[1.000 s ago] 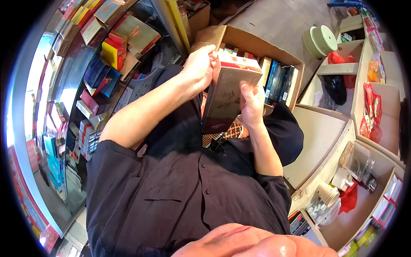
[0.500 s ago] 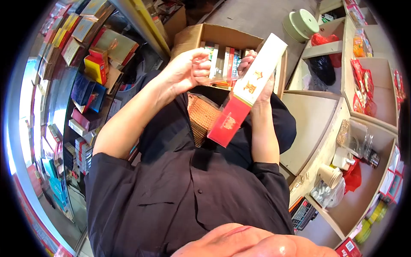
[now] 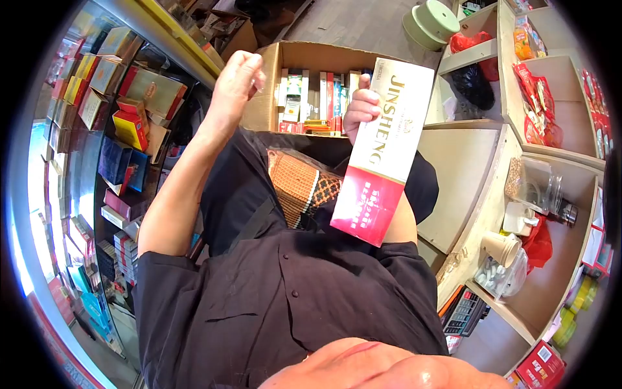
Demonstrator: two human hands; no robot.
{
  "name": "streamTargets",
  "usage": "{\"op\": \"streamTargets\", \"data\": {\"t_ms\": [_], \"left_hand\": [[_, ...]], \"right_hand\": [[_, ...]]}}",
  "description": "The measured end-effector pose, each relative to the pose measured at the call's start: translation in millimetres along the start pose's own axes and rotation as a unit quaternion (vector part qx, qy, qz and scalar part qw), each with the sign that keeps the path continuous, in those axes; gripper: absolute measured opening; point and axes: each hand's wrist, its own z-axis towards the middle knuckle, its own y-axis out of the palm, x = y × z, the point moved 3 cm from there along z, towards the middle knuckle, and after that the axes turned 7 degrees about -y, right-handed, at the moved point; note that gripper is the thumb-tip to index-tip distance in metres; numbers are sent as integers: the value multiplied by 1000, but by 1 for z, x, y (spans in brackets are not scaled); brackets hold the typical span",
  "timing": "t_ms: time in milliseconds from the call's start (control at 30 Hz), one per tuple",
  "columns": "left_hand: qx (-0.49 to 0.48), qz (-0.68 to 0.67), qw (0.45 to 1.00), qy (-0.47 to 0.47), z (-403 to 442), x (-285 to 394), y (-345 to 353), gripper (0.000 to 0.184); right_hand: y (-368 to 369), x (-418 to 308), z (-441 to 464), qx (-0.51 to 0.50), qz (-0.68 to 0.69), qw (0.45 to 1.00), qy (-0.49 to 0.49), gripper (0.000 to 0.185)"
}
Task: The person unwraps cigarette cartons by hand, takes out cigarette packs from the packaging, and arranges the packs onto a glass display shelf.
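Note:
My right hand (image 3: 361,111) grips a long white-and-red cigarette carton (image 3: 389,146) lettered JINSHENG, its fingers curled round the left edge near the top. The carton is tilted, red end toward my body, broad face up. My left hand (image 3: 240,84) is raised apart from it, thumb and fingers pinched together; whatever may be between them is too small to make out. Beyond my lap stands an open cardboard box (image 3: 264,87) with several small packs (image 3: 322,97) inside it, just past both hands.
Shelves on the left hold stacked packs, among them a yellow-and-red box (image 3: 129,126). A woven orange-and-black mat (image 3: 295,185) lies between my legs. Wooden compartments on the right hold red bags (image 3: 538,110), a paper cup (image 3: 500,248) and a calculator (image 3: 468,311). A green stool (image 3: 431,24) stands behind.
My left hand has moved left and up, away from the carton. The carton has turned its broad lettered face toward me. The view has shifted slightly.

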Motion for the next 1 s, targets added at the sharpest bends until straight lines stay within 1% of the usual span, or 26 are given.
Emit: {"op": "streamTargets", "data": {"t_ms": [33, 67, 100, 133, 167, 200, 233, 267, 300, 367, 433, 500, 533, 567, 633, 667, 700, 733, 767, 800, 833, 867, 900, 933, 967, 1000], "left_hand": [[-5, 20, 1000, 6, 0, -1, 5, 28], [-43, 67, 996, 36, 6, -17, 3, 34], [-36, 177, 982, 44, 4, -17, 9, 46], [-27, 255, 962, 96, 5, -24, 10, 51], [-18, 330, 933, 146, 6, -31, 12, 58], [-11, 366, 915, 169, -2, -20, 19, 63], [-10, 366, 915, 168, -5, -21, 25, 63], [-68, 316, 938, 127, -7, -25, 30, 64], [-124, 263, 953, 82, -10, -28, 36, 65], [-212, 139, 966, -50, -24, -37, 54, 70], [-331, 15, 923, -196, -47, -33, 72, 71], [-315, -97, 914, -237, -60, -33, 81, 81], [-308, -94, 908, -269, -61, -27, 81, 87], [-306, -96, 908, -269, -61, -28, 80, 87], [-298, -105, 900, -300, -60, -38, 80, 85], [-322, -84, 895, -297, -57, -42, 80, 80], [-294, -53, 912, -282, -57, -46, 79, 71], [-303, -64, 914, -262, -58, -43, 81, 69], [-313, -75, 916, -242, -58, -38, 82, 67], [-312, -67, 919, -231, -59, -35, 82, 63], [-314, -66, 919, -231, -60, -35, 84, 63], [-299, -71, 930, -204, -61, -33, 85, 62], [-283, -76, 940, -177, -61, -32, 86, 62], [-253, -15, 957, -139, -58, -41, 83, 58], [-252, -15, 957, -139, -55, -40, 80, 58], [-231, 30, 959, -163, -53, -41, 76, 57]], "right_hand": [[-6, 1, 0, -1, 1, 1000, 0, 44], [-15, 1, 0, -23, 10, 1000, 17, 48], [-17, 3, 0, -46, 18, 998, 34, 53], [-17, 5, -3, -19, 25, 999, 32, 53], [-19, 6, -5, -19, 25, 999, 32, 53], [-22, 7, -5, 6, 19, 1000, 18, 51], [-24, 9, -5, 31, 14, 999, 3, 50], [-23, 10, -5, 43, -15, 999, -19, 41], [-25, 12, -5, 45, -14, 999, -18, 41], [-30, 12, -4, 75, -5, 996, -40, 46], [-28, 17, -5, 86, 1, 996, -30, 46], [-30, 21, -6, 124, -53, 989, -56, 47], [-37, 18, -6, 105, -78, 991, -33, 48], [-45, 14, -7, 106, -78, 991, -31, 48], [-53, 13, -8, 180, -268, 946, 9, 49], [-52, 16, -8, 143, -277, 950, 13, 47], [-51, 12, -14, 199, -353, 913, -31, 46], [-42, 14, -16, 261, -428, 863, -65, 45], [-23, 18, -18, 274, -342, 897, -57, 45], [-24, 6, -21, 255, -416, 869, -80, 48], [-24, -5, -18, 174, -487, 847, -126, 50], [-20, -17, -15, 108, -451, 876, -128, 49], [-2, -13, -8, 75, -432, 889, -130, 49], [15, -10, -1, 42, -412, 901, -130, 49], [27, -5, 1, 93, -404, 895, -167, 48], [31, -3, 1, 143, -393, 885, -203, 49]]}}
